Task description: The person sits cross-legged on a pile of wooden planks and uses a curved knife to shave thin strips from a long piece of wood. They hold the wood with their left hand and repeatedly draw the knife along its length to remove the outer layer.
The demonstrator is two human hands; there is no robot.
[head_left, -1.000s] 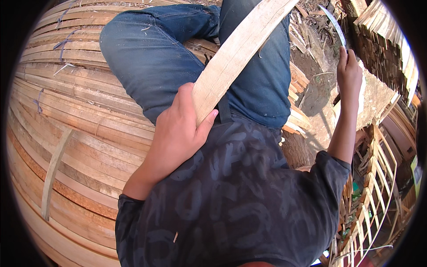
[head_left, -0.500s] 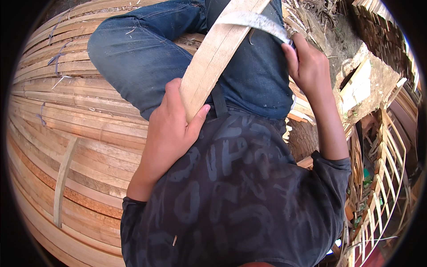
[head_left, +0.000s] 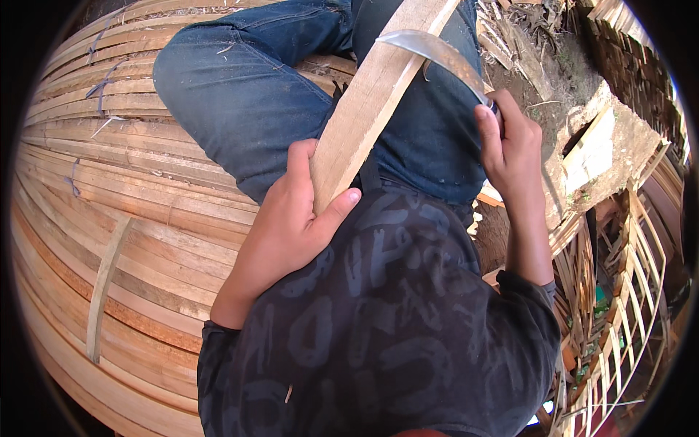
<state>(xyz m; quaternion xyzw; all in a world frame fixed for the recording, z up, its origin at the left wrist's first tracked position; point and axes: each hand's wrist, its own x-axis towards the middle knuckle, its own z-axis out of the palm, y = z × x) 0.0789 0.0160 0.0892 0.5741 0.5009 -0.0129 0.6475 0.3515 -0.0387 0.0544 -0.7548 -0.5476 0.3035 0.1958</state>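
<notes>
My left hand (head_left: 291, 207) is wrapped round the near end of a pale wooden slat (head_left: 358, 116), its thumb along the right edge. The slat slants away up and to the right over my jeans, and its far end runs out of the picture. In my right hand (head_left: 513, 146) is the handle of a sickle (head_left: 444, 58) with a curved, worn metal blade. The blade lies across the slat's upper part, its tip near the left edge. Whether the blade is touching the wood or just above it, I cannot tell.
Bundles of long sawn slats (head_left: 145, 197) tied with string fill the left, with one short strip (head_left: 109, 291) lying across them. A rough wooden block (head_left: 604, 153) stands on the right, near wood scraps (head_left: 502, 44). A lattice of thin strips (head_left: 633, 291) rises at lower right.
The sickle and my right hand have come lower, toward my body. The slat and my left hand have shifted slightly right and down in the picture. Both grips are unchanged.
</notes>
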